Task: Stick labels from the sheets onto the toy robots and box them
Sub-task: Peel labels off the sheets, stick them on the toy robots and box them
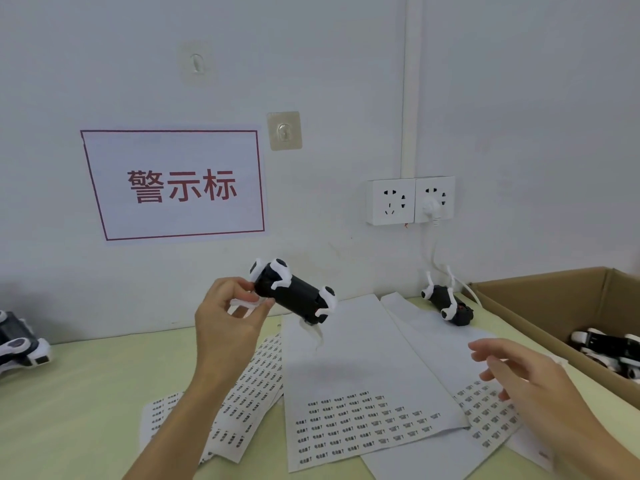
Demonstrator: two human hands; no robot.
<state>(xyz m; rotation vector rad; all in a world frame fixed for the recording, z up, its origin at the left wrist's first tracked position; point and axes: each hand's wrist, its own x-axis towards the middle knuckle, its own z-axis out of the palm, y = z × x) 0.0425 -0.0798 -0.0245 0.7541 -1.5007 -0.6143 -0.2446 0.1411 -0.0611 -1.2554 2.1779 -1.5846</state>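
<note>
Gripping a black-and-white toy robot (293,292) by one white leg, the left hand (228,317) holds it in the air above the label sheets (363,393) spread on the table (76,386). The right hand (519,379) hovers over the sheets, fingers loose, holding nothing. Another toy (446,303) lies beside the cardboard box (540,306).

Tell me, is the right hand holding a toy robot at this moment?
No, the right hand is open above the label sheets with nothing in it; the left hand holds the toy robot.
</note>
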